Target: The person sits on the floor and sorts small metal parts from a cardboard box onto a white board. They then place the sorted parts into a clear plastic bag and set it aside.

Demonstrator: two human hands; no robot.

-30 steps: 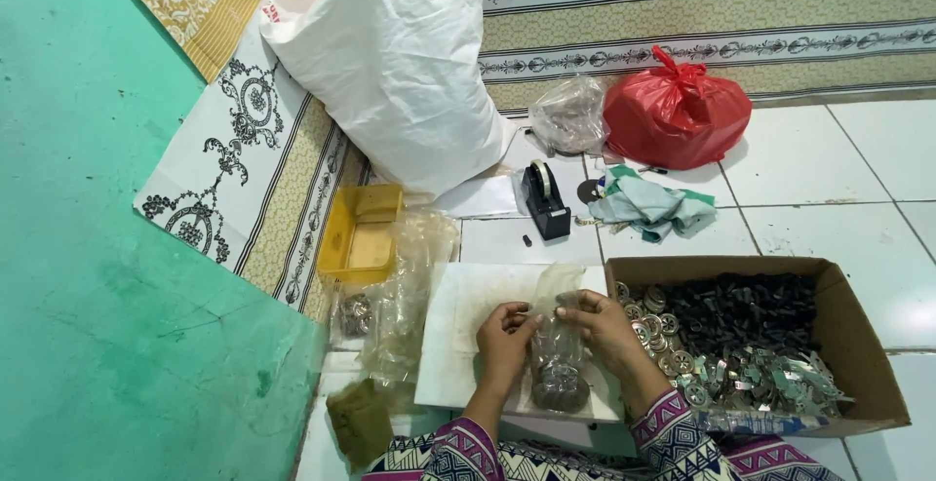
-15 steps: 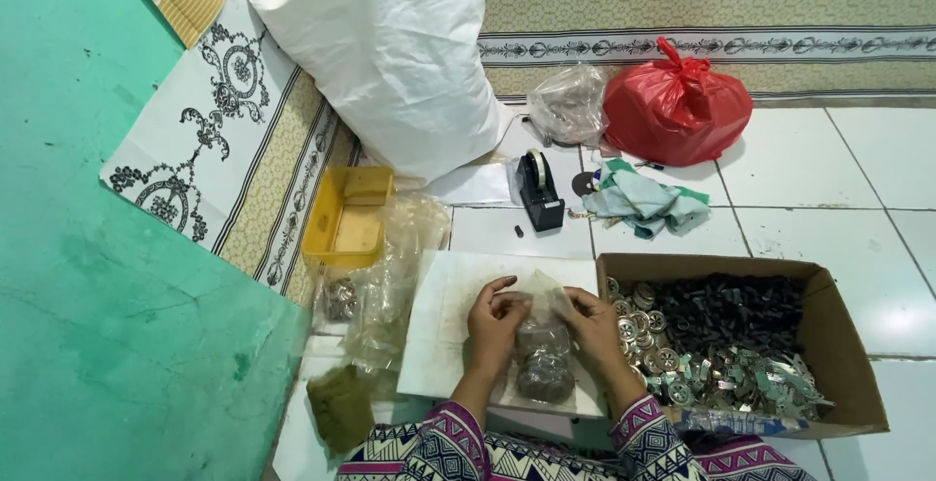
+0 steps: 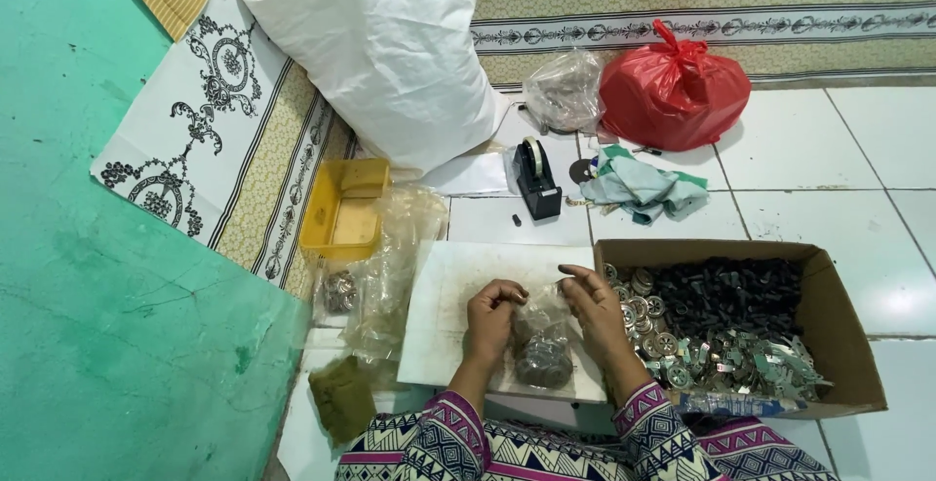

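Head view, left grip: the left hand (image 3: 490, 317) is curled nearly closed, its fingertips pinching the upper left edge of the small clear bag (image 3: 542, 337).
Head view, right grip: the right hand (image 3: 597, 307) is half closed, thumb and fingers drawn onto the bag's upper right edge, touching it.
Bag: the small clear bag stands between the two hands, its mouth gathered at the fingertips, its lower part filled with dark small parts that are too small to make out.
Under the hands: a white board (image 3: 450, 296), stained brown, lies flat on the tiled floor (image 3: 858, 237) and carries the bag and both hands.
Right of the right grip: an open cardboard box (image 3: 848, 345), just beside the wrist, holds black pieces at the far side and shiny round metal parts nearer the hand.
Left of the left grip: crumpled clear plastic bags (image 3: 390, 267) lie near, with a yellow tray (image 3: 336, 223) beyond them.
Beyond the grips: a black tape dispenser (image 3: 535, 181) and a green and white cloth (image 3: 639, 187) sit on the floor; further off are a large white sack (image 3: 385, 52), a knotted red bag (image 3: 675, 93) and a clear bag (image 3: 564, 91) between them.
Sleeves: both forearms wear patterned sleeves (image 3: 439, 442).
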